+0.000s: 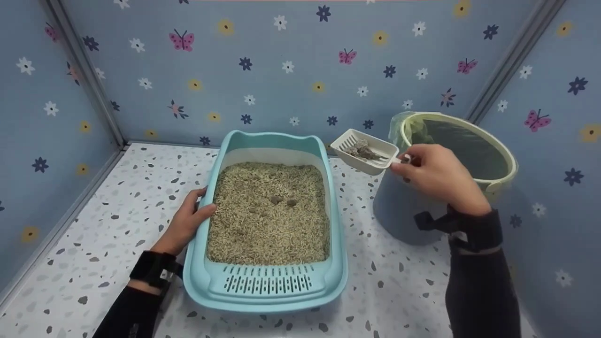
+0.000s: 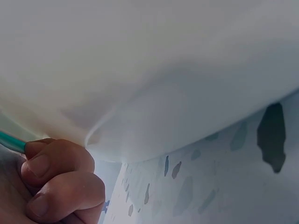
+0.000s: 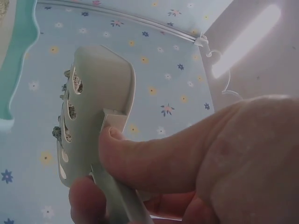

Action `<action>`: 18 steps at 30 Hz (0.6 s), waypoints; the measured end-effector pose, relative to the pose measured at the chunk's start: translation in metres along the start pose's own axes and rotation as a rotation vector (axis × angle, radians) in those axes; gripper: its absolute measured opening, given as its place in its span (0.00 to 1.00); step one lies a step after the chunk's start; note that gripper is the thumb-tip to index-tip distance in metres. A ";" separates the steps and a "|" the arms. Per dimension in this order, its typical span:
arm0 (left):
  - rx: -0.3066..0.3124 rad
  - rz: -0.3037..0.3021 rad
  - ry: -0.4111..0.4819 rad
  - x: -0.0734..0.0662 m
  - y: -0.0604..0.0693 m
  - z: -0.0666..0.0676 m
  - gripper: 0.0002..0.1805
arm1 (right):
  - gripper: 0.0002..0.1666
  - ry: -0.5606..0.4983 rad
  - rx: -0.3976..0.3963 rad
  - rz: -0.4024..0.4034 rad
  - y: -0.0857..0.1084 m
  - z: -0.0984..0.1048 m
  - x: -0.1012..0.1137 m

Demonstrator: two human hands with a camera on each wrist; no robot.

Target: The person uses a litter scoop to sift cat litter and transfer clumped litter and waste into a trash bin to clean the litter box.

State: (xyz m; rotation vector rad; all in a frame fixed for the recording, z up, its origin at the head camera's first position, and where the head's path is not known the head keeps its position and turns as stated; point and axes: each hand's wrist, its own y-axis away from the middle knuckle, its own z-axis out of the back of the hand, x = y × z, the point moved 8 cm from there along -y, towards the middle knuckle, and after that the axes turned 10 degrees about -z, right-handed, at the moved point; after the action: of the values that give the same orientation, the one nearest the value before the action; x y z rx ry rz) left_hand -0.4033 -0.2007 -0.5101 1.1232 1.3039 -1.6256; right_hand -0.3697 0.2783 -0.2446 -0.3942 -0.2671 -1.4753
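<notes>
A pale blue litter box (image 1: 267, 303) holds grainy beige litter (image 1: 267, 234), with two small dark clumps (image 1: 291, 203) on its surface. My left hand (image 1: 184, 223) grips the box's left rim, thumb over the edge; in the left wrist view its curled fingers (image 2: 70, 161) show beside the rim. My right hand (image 1: 441, 176) pinches the handle of a white slotted litter scoop (image 1: 359, 164), held in the air between box and bin. Grey-brown clumps (image 1: 362, 150) lie in the scoop. From below, the right wrist view shows bits poking through the scoop's slots (image 3: 71, 109).
A blue-grey bin (image 1: 404, 216) with a cream rim and a thin yellowish liner (image 1: 399, 126) stands right of the box, partly behind my right hand. Flower-patterned panels (image 1: 281, 84) enclose the speckled white surface (image 1: 127, 202) at the back and sides.
</notes>
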 end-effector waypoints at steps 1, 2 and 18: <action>-0.002 0.000 -0.001 0.000 0.000 0.000 0.34 | 0.20 0.010 -0.011 0.000 -0.001 0.005 -0.002; -0.002 -0.001 -0.002 0.000 0.000 -0.001 0.34 | 0.20 0.019 -0.020 -0.003 -0.001 0.011 -0.005; -0.010 0.003 -0.006 0.000 0.000 -0.001 0.35 | 0.23 -0.013 -0.122 -0.167 -0.008 0.068 -0.073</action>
State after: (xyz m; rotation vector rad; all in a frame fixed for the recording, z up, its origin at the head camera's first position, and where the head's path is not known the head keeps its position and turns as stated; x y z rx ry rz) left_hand -0.4029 -0.1999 -0.5105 1.1133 1.3050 -1.6176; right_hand -0.3797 0.3723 -0.2124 -0.4892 -0.2248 -1.6583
